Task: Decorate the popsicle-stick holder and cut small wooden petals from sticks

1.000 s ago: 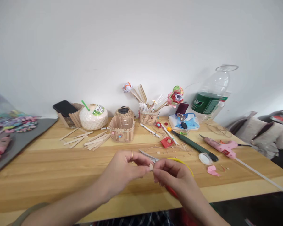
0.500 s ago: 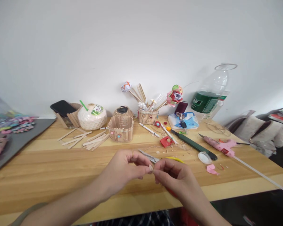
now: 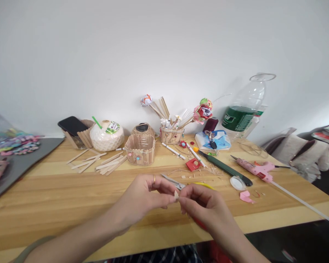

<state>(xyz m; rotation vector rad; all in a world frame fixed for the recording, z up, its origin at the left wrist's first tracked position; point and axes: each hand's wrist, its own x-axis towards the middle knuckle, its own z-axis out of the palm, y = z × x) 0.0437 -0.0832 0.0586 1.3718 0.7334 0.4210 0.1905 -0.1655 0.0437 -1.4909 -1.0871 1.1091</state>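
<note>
A tiny pale pointed piece [image 3: 176,195], perhaps wood or paper, is pinched between the fingertips of my two hands above the front of the table. My left hand [image 3: 155,193] wears a ring and has its thumb and forefinger closed on the piece. Thumb and forefinger of my right hand [image 3: 201,202] meet the piece from the other side. Just behind them lies a pair of scissors [image 3: 173,181] with yellow showing on the handle, partly covered by my right hand. Something red under that hand is mostly hidden.
Farther back stand a stick-sided basket [image 3: 141,155], a wrapped coconut [image 3: 106,137] and a holder with paper flowers [image 3: 172,136]. Loose craft sticks [image 3: 111,164] lie left. On the right are a green-handled knife [image 3: 224,167], a pink glue gun [image 3: 256,169] and a large bottle [image 3: 241,113].
Both hands stay in nearly the same place. The small piece has turned slightly between the fingertips and shows a little more of its surface.
</note>
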